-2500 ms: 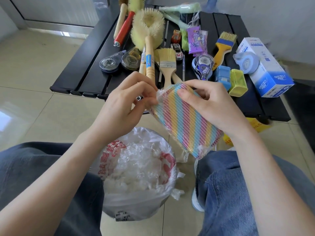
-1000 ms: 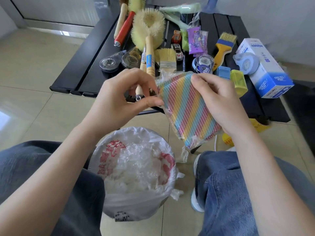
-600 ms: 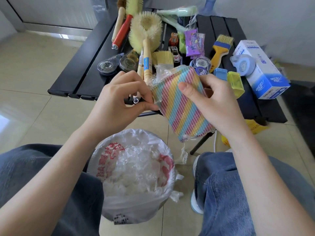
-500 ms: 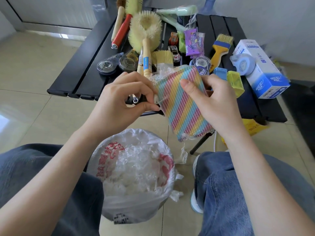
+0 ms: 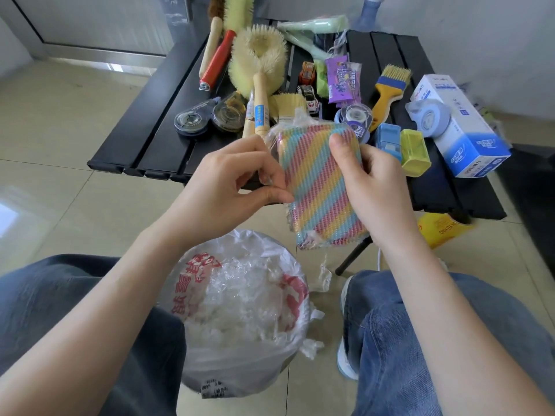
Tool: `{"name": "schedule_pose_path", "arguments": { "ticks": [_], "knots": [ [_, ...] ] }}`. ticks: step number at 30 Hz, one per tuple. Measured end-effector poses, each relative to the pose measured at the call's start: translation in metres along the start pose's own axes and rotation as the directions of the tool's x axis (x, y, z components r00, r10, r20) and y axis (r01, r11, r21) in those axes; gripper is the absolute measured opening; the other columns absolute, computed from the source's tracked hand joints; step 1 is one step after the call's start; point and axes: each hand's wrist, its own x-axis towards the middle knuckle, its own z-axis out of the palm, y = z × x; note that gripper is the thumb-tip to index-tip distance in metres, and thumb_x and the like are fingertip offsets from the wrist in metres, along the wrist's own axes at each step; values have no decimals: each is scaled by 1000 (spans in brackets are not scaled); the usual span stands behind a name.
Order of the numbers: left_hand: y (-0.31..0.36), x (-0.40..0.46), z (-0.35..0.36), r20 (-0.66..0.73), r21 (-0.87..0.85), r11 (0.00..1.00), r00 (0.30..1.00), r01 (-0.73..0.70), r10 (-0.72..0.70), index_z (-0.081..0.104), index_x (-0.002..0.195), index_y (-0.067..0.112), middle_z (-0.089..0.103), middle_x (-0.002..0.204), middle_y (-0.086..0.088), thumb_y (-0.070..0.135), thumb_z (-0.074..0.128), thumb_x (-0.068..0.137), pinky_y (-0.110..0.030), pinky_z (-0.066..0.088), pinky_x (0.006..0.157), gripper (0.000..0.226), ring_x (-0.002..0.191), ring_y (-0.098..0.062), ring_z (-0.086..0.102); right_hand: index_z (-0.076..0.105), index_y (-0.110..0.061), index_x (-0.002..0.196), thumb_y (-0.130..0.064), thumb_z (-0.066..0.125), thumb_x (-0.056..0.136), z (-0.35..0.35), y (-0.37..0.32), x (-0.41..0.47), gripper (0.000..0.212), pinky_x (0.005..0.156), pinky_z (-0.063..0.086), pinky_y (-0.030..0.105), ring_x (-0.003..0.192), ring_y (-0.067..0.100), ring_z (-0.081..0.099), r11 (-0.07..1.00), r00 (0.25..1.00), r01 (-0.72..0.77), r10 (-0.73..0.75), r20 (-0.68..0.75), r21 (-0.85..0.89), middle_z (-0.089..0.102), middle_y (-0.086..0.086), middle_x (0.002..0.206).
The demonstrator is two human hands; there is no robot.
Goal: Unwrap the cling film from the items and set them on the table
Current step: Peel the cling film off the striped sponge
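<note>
A rainbow-striped sponge, still covered in cling film, is held upright in front of me, above the near edge of the black slatted table. My right hand grips its right side, thumb across the front. My left hand pinches the film along the sponge's left edge between thumb and fingers. Loose film bunches at the sponge's top corner and hangs from its bottom.
A bin lined with a plastic bag full of crumpled film stands between my knees. On the table lie brushes, tape dispensers, toy cars, a purple packet, small boxes and a white-and-blue carton.
The sponge has been turned from a slanted to a more upright position and lifted slightly. My left hand has shifted its pinch on the film at the left edge.
</note>
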Motion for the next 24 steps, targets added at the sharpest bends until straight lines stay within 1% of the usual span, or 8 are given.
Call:
{"name": "schedule_pose_path", "arguments": {
  "ticks": [4,6,10,14,17,20,22,24],
  "knots": [
    [0,-4,-4,18,-142,988,998,65,-63,58,78,9,65,109,8,27,64,83,-36,45,63,19,83,-22,59,53,15,92,-54,48,93,-9,8,8,69,61,44,41,86,47,57,989,994,-104,107,-20,107,57,37,95],
    [2,-6,-5,23,-267,959,995,99,-96,53,83,8,70,105,4,23,59,87,-41,49,67,16,87,-24,63,52,17,96,-56,48,93,-10,9,9,73,63,43,44,89,51,55,980,991,-137,137,7,142,54,40,98],
    [3,-6,-2,41,-242,964,994,107,-101,55,88,14,62,80,2,31,66,84,-25,43,60,20,66,-11,54,52,18,94,-64,48,87,-4,6,8,82,65,42,40,86,51,56,976,988,-152,150,28,157,54,40,95],
    [5,-3,5,125,-130,991,992,35,-19,70,85,16,53,80,4,31,76,74,-8,35,64,19,68,-2,44,51,17,92,-65,48,82,0,1,8,83,63,38,40,79,53,54,968,984,-175,166,64,179,52,41,89],
    [1,-3,5,126,-161,986,992,39,-19,71,77,22,49,84,10,41,72,77,-13,37,64,19,70,-8,43,51,16,92,-62,47,87,-2,0,8,78,63,38,39,76,51,53,967,985,-170,165,46,190,52,40,86],
    [-1,-5,0,148,-308,937,981,165,-125,68,76,29,52,98,15,42,72,77,-28,46,73,14,84,-19,53,53,13,92,-56,45,95,-9,-1,10,69,64,40,36,70,38,55,949,975,-221,222,23,226,57,31,86],
    [-3,-7,-4,130,-416,885,976,212,-173,63,77,21,55,116,9,31,65,81,-26,50,80,11,99,-10,59,54,6,86,-52,44,96,-15,-2,12,59,63,44,32,66,22,58,917,957,-279,288,9,287,58,22,84],
    [-4,-8,-5,89,-483,846,974,226,-209,56,79,9,53,127,-3,28,58,86,-26,52,83,20,102,-10,62,54,10,95,-49,43,97,-17,-4,13,60,66,44,31,70,27,60,902,955,-279,298,-6,329,59,29,94]
  ]
}}
